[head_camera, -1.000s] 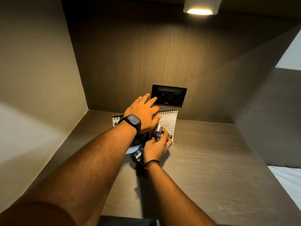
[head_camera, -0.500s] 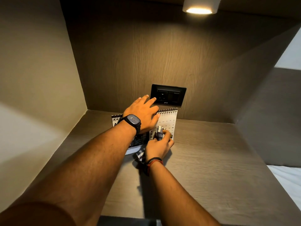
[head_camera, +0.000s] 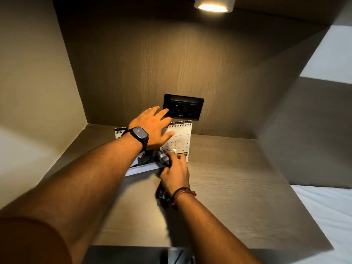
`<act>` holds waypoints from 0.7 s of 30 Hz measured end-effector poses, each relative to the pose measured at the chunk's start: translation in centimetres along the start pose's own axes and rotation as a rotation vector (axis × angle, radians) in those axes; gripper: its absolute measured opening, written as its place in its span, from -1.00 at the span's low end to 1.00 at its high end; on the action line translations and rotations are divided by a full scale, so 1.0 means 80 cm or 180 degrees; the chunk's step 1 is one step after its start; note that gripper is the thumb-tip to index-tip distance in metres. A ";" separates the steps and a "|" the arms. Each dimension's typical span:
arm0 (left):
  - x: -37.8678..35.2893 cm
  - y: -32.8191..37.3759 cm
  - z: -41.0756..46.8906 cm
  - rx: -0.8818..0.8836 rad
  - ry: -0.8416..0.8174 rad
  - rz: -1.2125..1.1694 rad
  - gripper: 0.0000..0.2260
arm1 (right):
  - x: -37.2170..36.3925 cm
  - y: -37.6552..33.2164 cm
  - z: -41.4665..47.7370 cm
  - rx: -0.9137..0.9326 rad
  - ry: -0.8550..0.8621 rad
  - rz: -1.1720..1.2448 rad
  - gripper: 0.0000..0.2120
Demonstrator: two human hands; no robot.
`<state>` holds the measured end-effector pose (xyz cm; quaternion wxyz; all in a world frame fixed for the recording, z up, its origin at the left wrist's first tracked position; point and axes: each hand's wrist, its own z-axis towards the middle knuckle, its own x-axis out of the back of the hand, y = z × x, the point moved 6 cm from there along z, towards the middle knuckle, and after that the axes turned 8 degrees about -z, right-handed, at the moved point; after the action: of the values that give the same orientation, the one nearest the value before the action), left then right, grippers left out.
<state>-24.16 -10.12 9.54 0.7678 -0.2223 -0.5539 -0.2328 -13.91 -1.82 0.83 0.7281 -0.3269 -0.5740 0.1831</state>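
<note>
Though under lamp, dim shelf: left fingers spread on calendar, right fingers pinching cloth.

Calendar: white page, grey and black numerals in a grid, one yellow strip at the bottom edge, black spiral binding on top. The part lower left carries a dark black-and-grey photo print. Cloth: checked, grey and white with dark bluish lines, partly blurred. Watch: black strap, dull blue-grey face. Wrist cords: one black, one red. Socket plate: glossy black. Shelf: grey-brown with fine wood grain. Back panel: warmer brown, vertical grain. Side wall: plain beige-olive. Lamp: white housing, yellow-white glow. Bedsheet: plain white. Sleeve: rusty red-brown.
</note>
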 end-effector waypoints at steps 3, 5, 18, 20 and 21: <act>0.009 0.000 -0.001 0.0020 -0.0041 0.0272 -0.26 | 0.045 0.033 0.003 -0.0141 0.0173 -0.0204 -0.52; 0.020 0.006 -0.003 0.0039 0.0122 0.0439 -0.19 | 0.079 0.061 0.005 -0.0202 0.0242 -0.0504 -0.54; -0.093 0.254 -0.056 -0.0355 -0.0557 -0.1026 -0.28 | 0.204 0.228 -0.031 -0.0988 0.0357 -0.2391 -0.63; -0.110 0.266 -0.060 -0.0272 -0.0710 -0.1037 -0.24 | 0.208 0.242 -0.039 -0.0985 0.0357 -0.2425 -0.55; -0.117 0.269 -0.062 -0.0230 -0.0772 -0.1031 -0.23 | 0.208 0.247 -0.042 -0.0970 0.0335 -0.2391 -0.49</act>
<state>-10.04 5.00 -2.60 0.6396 -0.1841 -0.6621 -0.3444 -4.04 22.17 -1.24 0.7159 -0.2076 -0.6360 -0.1997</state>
